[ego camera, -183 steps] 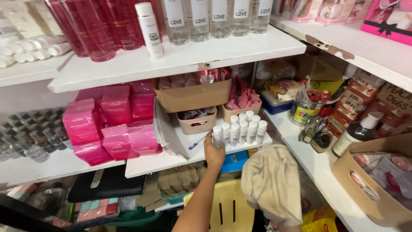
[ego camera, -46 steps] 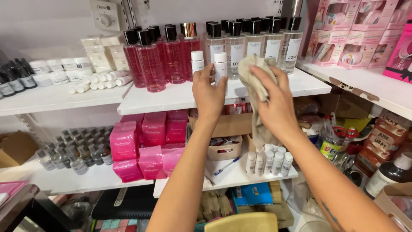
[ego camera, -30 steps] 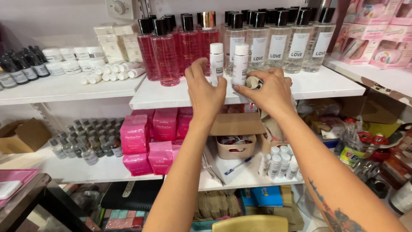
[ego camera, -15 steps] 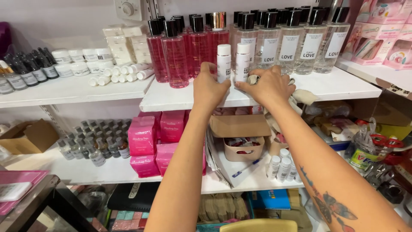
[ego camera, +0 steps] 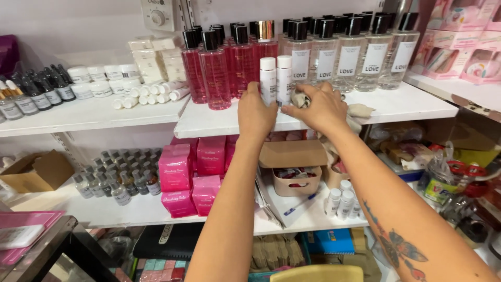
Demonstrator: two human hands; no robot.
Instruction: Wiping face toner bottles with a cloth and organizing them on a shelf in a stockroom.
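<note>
With my left hand (ego camera: 255,112) closed round one white bottle (ego camera: 267,78) on the upper shelf (ego camera: 407,104) and my right hand (ego camera: 318,107) pinching its twin (ego camera: 284,77) while bunching the beige cloth (ego camera: 360,110), I judge I'm squaring the pair up, which next calls for a gentle release.

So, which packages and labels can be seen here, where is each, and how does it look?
White bottles: two slim tubes, top shelf, at both hands.
Pink bottles: tall, black caps, top shelf left of them.
Clear bottles: white labels, black caps, top shelf right.
Pink boxes: stacked, lower shelf.
Cardboard box: brown, open, far left.
</note>
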